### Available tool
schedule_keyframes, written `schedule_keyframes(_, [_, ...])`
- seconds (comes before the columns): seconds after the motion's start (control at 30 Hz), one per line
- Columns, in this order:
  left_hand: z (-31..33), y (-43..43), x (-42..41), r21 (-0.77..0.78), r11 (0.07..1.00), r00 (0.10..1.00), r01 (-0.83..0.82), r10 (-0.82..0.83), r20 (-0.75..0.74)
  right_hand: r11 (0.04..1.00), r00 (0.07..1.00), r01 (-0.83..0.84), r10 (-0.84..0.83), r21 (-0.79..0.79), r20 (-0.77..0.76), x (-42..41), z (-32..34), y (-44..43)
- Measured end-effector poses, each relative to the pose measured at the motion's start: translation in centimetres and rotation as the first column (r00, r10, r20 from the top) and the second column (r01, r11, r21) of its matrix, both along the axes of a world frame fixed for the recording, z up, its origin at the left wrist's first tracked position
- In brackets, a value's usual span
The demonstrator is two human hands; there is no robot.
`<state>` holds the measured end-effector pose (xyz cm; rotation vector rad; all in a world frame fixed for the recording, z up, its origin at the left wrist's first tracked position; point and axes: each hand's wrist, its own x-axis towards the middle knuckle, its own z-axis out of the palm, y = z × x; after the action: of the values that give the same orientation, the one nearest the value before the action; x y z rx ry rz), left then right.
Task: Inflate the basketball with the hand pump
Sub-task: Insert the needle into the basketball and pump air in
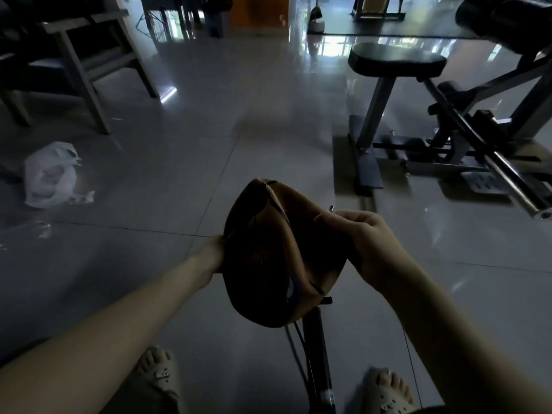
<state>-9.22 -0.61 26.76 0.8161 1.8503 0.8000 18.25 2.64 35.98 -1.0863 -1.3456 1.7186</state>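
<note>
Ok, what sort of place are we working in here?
Probably a small gym or home workout room. A black padded exercise bench on a grey metal frame stands on the right, with a long steel barbell bar beside it, all on a glossy grey tiled floor.

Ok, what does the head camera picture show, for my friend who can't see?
The left hand holds a flat, orange basketball above a tiled floor. The right hand pinches a metal needle beside it. A pump stands below.
</note>
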Motion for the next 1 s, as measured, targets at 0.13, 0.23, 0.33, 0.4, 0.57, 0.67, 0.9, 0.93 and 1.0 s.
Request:
schedule_keyframes(0.13, [2.3,0.3,1.2,0.133,0.99,0.907,-0.053,0.103,-0.408,0.985,0.985,0.169,-0.168,-0.036,0.036,-1.6,-0.9,-0.7])
schedule_keyframes(0.23, [5.2,-1.3,3.5,0.343,0.937,0.931,0.071,0.062,-0.36,0.968,0.97,0.241,-0.237,-0.077,0.054,-2.3,-1.3,-0.9])
schedule_keyframes(0.33, [6.0,-2.7,6.1,0.201,0.941,0.951,0.274,-0.233,-0.203,0.964,0.969,0.246,-0.245,-0.101,0.019,-2.7,-1.4,-1.3])
schedule_keyframes(0.4, [5.5,-2.8,6.8,0.183,0.933,0.937,0.309,-0.264,-0.23,0.961,0.967,0.25,-0.253,-0.119,-0.006,-2.8,-1.3,-1.4])
schedule_keyframes(0.57, [5.4,-2.4,6.5,0.285,0.908,0.944,0.308,-0.254,-0.209,0.932,0.939,0.341,-0.331,-0.122,0.095,-2.0,-2.0,-0.2])
schedule_keyframes(0.67, [5.7,-2.2,6.5,0.335,0.894,0.95,0.297,-0.242,-0.195,0.897,0.919,0.391,-0.367,-0.207,0.143,-1.8,-2.6,0.5])
schedule_keyframes(0.9, [5.8,-1.7,5.6,0.249,0.958,0.987,0.144,-0.157,0.034,0.859,0.953,0.301,-0.284,-0.415,0.104,-2.3,-2.6,0.9])
schedule_keyframes(0.93, [5.8,-1.6,5.4,0.223,0.969,0.99,0.11,-0.128,0.066,0.856,0.963,0.268,-0.256,-0.441,0.088,-2.3,-2.6,0.9])
schedule_keyframes(1.0, [5.9,-1.4,5.0,0.161,0.986,0.989,0.052,-0.073,0.127,0.86,0.981,0.19,-0.183,-0.474,0.062,-2.3,-2.5,0.9])
